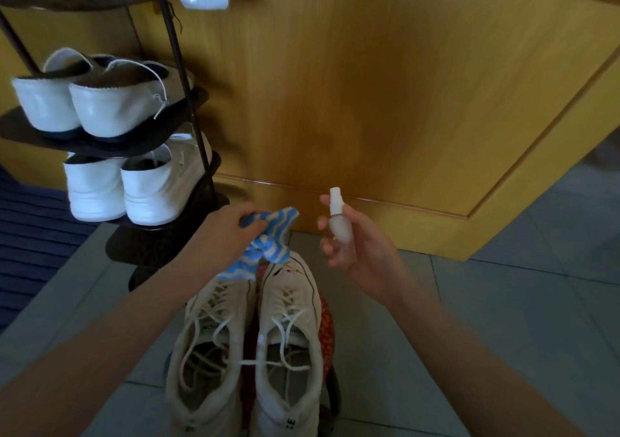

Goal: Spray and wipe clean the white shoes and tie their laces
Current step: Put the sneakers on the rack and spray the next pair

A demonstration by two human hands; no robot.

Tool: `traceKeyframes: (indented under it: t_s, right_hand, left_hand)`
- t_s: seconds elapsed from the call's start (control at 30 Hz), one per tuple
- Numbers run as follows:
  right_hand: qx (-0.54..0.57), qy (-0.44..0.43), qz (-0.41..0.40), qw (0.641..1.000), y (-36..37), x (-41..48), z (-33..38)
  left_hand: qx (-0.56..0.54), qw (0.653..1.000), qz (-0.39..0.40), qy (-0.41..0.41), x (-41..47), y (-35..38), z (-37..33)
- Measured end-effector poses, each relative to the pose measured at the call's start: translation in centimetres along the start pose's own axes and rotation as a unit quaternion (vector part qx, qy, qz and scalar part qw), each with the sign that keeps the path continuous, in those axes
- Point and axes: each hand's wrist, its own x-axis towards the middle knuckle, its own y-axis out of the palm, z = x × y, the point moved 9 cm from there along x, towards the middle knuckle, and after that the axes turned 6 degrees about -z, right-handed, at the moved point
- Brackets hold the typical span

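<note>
Blue cloth [268,235] in left hand [231,225] covers toe of left shoe [208,352].

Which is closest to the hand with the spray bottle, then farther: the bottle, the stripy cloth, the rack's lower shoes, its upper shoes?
1. Small frosted white spray bottle: in the right hand.
2. Blue-and-white striped cloth: just left, in the left hand.
3. White shoes on the rack's lower shelf: far left.
4. White shoes on the upper shelf: farthest, upper left.

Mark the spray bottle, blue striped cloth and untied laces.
spray bottle [339,228]: head view, on its frosted body.
blue striped cloth [276,228]: head view, on its bunched middle.
untied laces [251,363]: head view, on the horizontal strand.
</note>
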Motion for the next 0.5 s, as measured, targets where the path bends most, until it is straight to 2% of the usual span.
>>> traceKeyframes:
  t_s: [0.3, 0.5]
  right_hand:
    - [-0.05, 0.005, -0.019, 0.999, -1.6, 0.5, -1.5]
    - [-0.165, 0.017, -0.035, 0.985, -2.5, 0.5, -2.5]
  left_hand:
    - [0.022, 1.0, 0.002, 0.011, -0.4, 0.0, 1.9]
    - [0.028, 0.999, 0.016, 0.011, -0.3, 0.0, 3.0]
